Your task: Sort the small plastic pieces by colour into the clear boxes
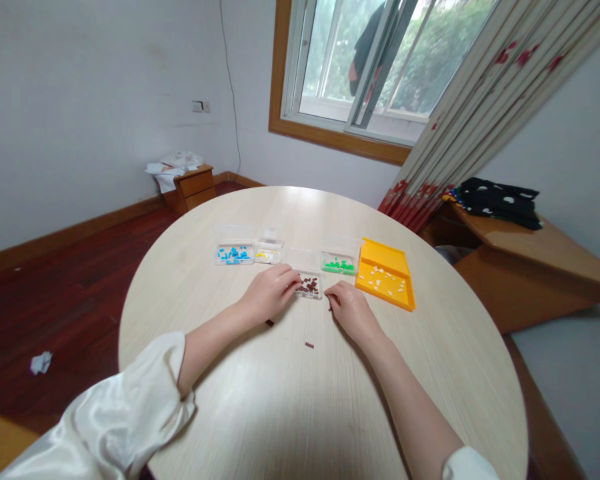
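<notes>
A: Where's the clear plastic box (312,296) of dark-brown bricks (310,286) set?
B: On pale round wood table (260,400), btwn hands; L edge's covered by L hand (270,292), pinch can't be told.
A: R hand (353,310)?
B: Just off R edge, fingers curled, pinch unclear too. Brown studded strip (309,345) is laid nearer R, twd near table edge, long axis crosswise.

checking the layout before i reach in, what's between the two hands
In the head view, the clear box of brown pieces lies between the right hand and the left hand, which hides its left end.

Left grip (270,291) and right grip (353,309) curl downward.
</notes>
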### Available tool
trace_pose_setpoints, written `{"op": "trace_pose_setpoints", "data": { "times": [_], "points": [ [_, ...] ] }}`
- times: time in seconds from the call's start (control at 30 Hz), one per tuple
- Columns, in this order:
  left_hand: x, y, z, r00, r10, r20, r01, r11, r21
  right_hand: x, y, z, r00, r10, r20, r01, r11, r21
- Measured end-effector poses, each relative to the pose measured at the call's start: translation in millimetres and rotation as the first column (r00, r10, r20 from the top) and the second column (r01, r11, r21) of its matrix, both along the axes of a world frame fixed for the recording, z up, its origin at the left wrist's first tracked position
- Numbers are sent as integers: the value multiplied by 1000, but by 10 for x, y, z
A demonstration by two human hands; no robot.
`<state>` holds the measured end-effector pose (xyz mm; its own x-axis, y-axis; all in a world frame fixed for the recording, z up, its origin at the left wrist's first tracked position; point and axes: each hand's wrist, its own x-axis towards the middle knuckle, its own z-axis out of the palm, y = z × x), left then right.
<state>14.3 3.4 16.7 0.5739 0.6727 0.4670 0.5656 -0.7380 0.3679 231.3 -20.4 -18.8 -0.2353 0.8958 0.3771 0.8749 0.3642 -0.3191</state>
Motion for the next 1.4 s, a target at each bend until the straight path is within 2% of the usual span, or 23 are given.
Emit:
{"op": "trace_pose_setpoints", "data": {
  "times": [0.1,0.2,0.33,0.43,0.57,0.67,0.73,0.8,1.03,1.13,1.23,1.3,1.4],
  "points": [
    [-22,45,-37,993,96,65,-97,995,11,-4,-29,35,1000,-9,-15,9,1000,22],
    [-19,45,-30,987,150,50,-149,988,-35,-37,-68,114,995,-22,-93,35,989,143],
    [-10,6,84,988,145,-50,-151,981,-126,-130,-112,224,963,11,-270,82,939,333],
    [-43,-16,208,986,90,-140,-120,969,-218,-172,-122,252,950,72,-305,41,936,349],
    [-146,-5,310,963,-156,-220,43,895,-444,-103,-151,298,959,55,-276,10,974,228],
    [-220,23,316,927,-286,-242,106,819,-564,12,-208,361,979,27,-203,-29,1000,-6],
    [-248,35,306,906,-333,-260,119,791,-600,75,-243,387,988,32,-149,-58,982,-177],
    [-255,36,295,890,-359,-279,118,776,-620,109,-261,390,992,39,-116,-70,957,-281],
    [-229,34,270,874,-371,-313,102,772,-628,93,-237,351,995,50,-85,-74,947,-312],
    [-194,46,279,944,-265,-195,126,838,-531,76,-231,371,992,32,-120,-59,971,-232],
    [-141,55,293,999,-41,-17,32,934,-355,22,-227,415,976,26,-218,-29,1000,-11],
    [-114,57,291,996,72,61,-52,959,-277,-34,-230,446,958,23,-287,17,991,136],
    [-95,58,260,988,119,99,-94,968,-232,-123,-246,475,940,9,-340,82,964,252]
  ]
}}
